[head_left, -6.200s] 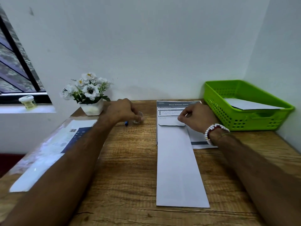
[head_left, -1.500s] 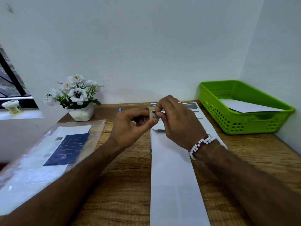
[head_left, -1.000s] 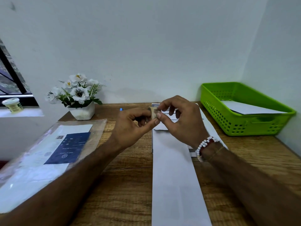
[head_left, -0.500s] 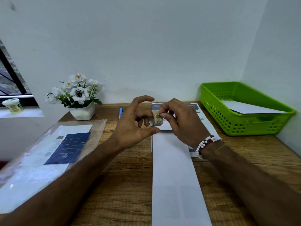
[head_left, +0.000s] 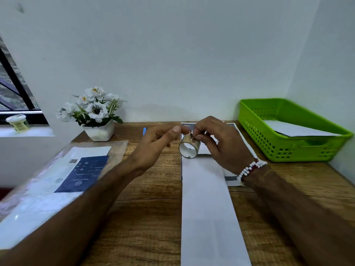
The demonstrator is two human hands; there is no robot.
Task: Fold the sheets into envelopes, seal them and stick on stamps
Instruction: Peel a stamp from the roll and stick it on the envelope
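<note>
Fingertips of the right hand pinch the small roll at its top rim, open core facing us, above the far end of the envelope. Just beside it the left hand hovers, thumb to forefinger; whether it grips the loose end, can't tell.

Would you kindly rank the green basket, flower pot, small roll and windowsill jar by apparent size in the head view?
green basket
flower pot
small roll and windowsill jar: look alike, unranked; roll is nearer
</note>
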